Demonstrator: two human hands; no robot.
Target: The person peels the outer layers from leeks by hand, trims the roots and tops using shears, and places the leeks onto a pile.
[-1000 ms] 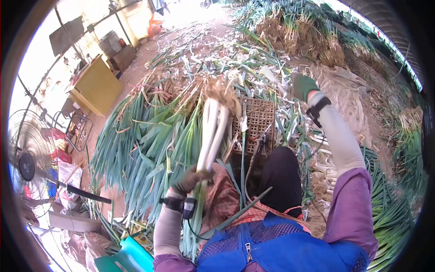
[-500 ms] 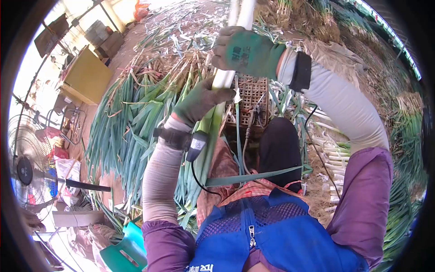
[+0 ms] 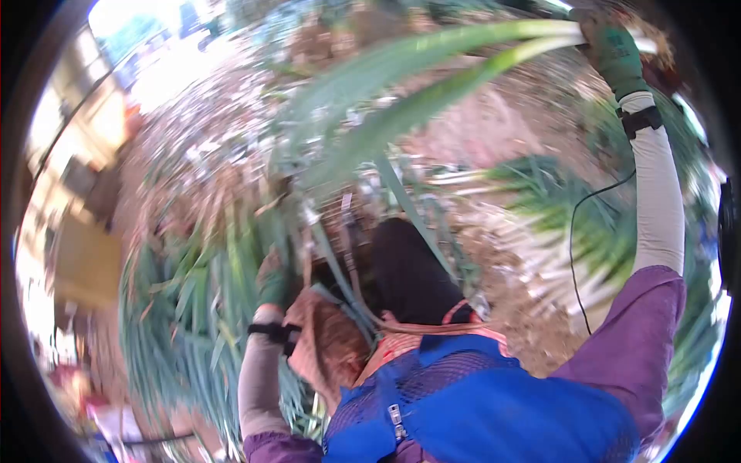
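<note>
At the upper right, my right hand (image 3: 614, 54), in a green-and-grey work glove, is closed around the white stems of the leeks (image 3: 532, 31). Their long green leaves trail leftward across the view, blurred by motion. My left hand (image 3: 275, 279), gloved as well, is low on the left at the edge of a heap of uncut-looking leeks (image 3: 181, 339) with roots pointing away from me. Its fingers are smeared and partly lost among the leaves, so whether they grip anything does not show.
Leeks with bare white stems (image 3: 571, 255) lie in a row on the ground to the right. A cable (image 3: 573, 239) hangs by my right arm, and a hose (image 3: 351, 262) runs near my knee (image 3: 409, 270). Leaf scraps (image 3: 208, 131) litter the floor ahead. A yellow box (image 3: 85, 258) stands left.
My right hand has swung from the centre to the far upper right with the leeks. My left hand has come off their stalks and dropped to the left-hand heap. The view has turned right.
</note>
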